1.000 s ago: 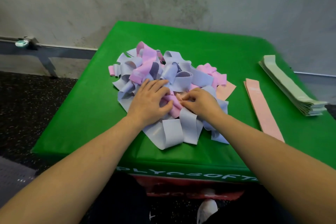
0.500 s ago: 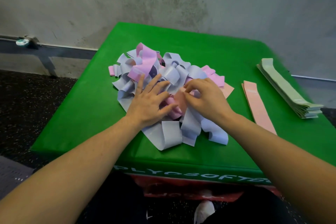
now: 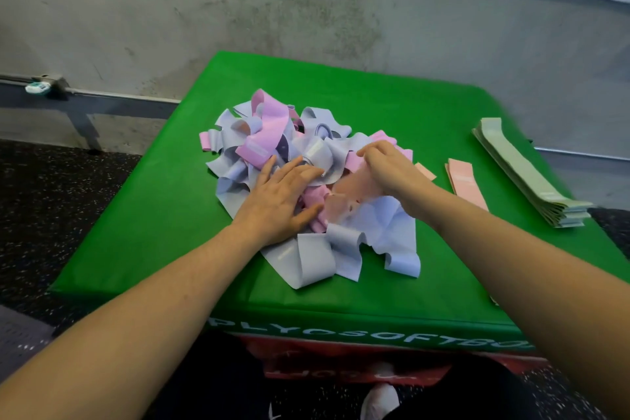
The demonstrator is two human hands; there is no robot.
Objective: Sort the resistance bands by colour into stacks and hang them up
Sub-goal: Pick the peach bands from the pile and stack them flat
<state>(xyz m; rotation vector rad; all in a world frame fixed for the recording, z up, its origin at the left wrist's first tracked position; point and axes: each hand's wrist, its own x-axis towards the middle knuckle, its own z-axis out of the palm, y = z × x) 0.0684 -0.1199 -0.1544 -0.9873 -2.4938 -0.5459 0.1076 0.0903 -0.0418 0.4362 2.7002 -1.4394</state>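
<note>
Peach rubber, a single peach band, is pinched in the curled fingers of the right hand, lifted just over the middle of the tangled pile of bands; it looks blurred, and its long axis runs roughly left to right from the hand. The left hand lies flat with fingers straight, pressing on the pile's lilac and pink loops. To the right, apart from the pile, a flat peach stack and a thicker pale green stack both lie lengthwise, pointing away toward the wall, on the green plyo box.
</note>
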